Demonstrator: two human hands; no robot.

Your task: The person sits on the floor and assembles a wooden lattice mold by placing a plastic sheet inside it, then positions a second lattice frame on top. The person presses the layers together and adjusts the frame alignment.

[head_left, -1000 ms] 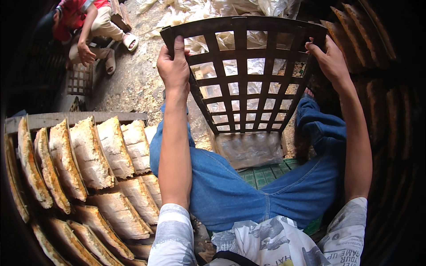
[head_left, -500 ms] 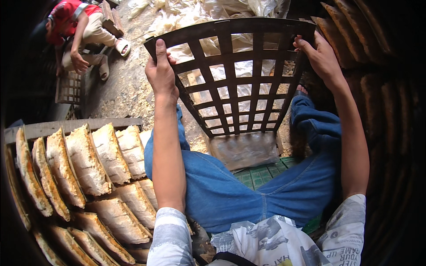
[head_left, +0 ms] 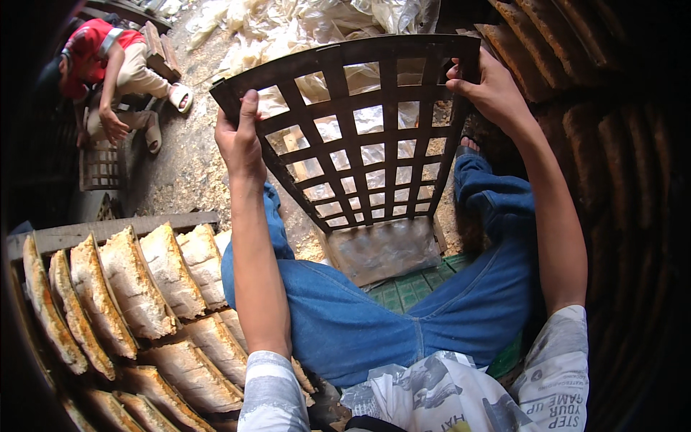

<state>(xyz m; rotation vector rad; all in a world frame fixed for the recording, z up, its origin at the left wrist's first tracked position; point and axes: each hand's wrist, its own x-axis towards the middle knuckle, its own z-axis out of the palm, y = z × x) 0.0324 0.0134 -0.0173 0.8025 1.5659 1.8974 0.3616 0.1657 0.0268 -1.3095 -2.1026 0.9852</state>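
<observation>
I hold a dark lattice tray (head_left: pixel 360 137) upright in front of me, tilted with its top edge away. My left hand (head_left: pixel 241 140) grips its left edge, thumb on the near side. My right hand (head_left: pixel 489 90) grips its right upper corner. The tray's lower edge rests near a flat grey slab (head_left: pixel 385 248) between my knees. Pale scraps on the ground show through the lattice openings. My legs in blue jeans (head_left: pixel 403 317) spread below the tray.
At my left, several crusted pale slabs (head_left: pixel 129 281) stand on edge in a wooden rack (head_left: pixel 108 229). A stack of dark trays (head_left: pixel 576 65) curves along the right. Another person in a red top (head_left: pixel 97 61) crouches at upper left by a small crate (head_left: pixel 101 169).
The lattice tray has swung left and tilted a little more. Both hands stayed on its edges and shifted with it.
</observation>
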